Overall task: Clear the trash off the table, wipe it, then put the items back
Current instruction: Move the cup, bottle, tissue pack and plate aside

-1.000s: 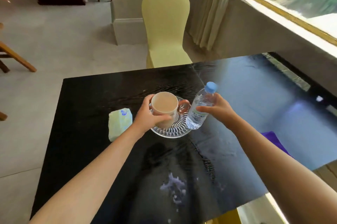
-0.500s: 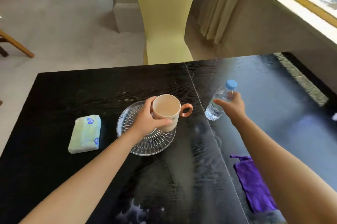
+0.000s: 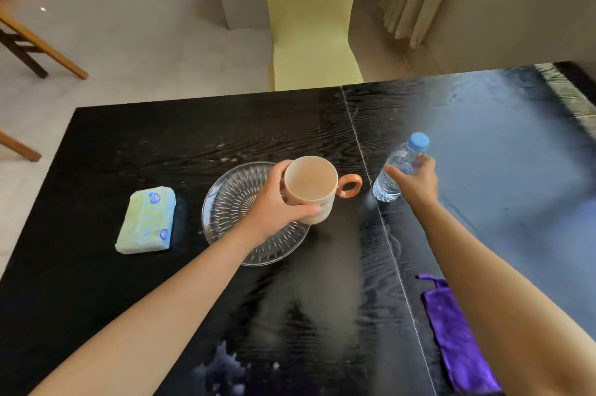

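The mug (image 3: 311, 184) is gripped round its body by the left hand (image 3: 274, 202), thumb on the near side and fingers curled over the far side, with the orange handle free and pointing right. It is held at the right edge of the glass plate (image 3: 232, 202), centre frame; whether it is set down cannot be told. The water bottle (image 3: 395, 174) is clasped, tilted, by the right hand (image 3: 416, 184) right of centre, its base low over the table (image 3: 129, 144). Both appear to be held for putting back. A tissue pack (image 3: 146, 224) lies at the left, and the purple cloth (image 3: 451, 331) at the lower right is judged to have been laid aside once wiping was done.
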`<action>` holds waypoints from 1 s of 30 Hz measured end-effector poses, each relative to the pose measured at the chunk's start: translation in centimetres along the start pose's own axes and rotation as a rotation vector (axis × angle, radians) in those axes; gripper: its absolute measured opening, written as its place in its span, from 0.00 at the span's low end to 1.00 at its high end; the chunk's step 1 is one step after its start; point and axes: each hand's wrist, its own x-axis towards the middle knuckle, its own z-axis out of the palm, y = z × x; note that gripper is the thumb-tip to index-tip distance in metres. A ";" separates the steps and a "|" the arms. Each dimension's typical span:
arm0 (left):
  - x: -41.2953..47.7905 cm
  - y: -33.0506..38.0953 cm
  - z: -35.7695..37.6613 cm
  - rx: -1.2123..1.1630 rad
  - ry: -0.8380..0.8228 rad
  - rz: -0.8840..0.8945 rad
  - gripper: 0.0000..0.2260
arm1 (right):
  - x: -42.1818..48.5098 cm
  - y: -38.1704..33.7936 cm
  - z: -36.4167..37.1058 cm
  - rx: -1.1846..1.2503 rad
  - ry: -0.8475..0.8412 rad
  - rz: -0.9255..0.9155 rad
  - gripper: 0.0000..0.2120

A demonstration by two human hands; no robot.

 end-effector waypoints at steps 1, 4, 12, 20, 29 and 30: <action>0.1 0.0 0.2 0.006 -0.007 0.002 0.38 | 0.1 0.1 -0.1 0.008 -0.008 0.016 0.34; 0.1 0.1 0.9 0.006 -0.025 0.015 0.38 | -0.4 0.7 -0.6 -0.038 -0.011 0.085 0.32; -0.1 0.0 2.8 0.015 -0.149 0.074 0.39 | -8.3 -0.5 -1.7 -0.008 -0.395 -0.323 0.12; -0.2 -0.6 3.8 0.079 -0.248 0.117 0.38 | -8.9 2.4 -2.9 -0.352 -0.398 -0.550 0.12; 0.2 -4.3 5.6 0.635 -0.307 -0.002 0.43 | -10.0 7.2 -4.9 -0.274 -0.255 -0.268 0.17; 0.1 -5.3 5.5 0.770 -0.275 -0.046 0.42 | -9.6 7.7 -5.3 -0.275 -0.211 -0.232 0.18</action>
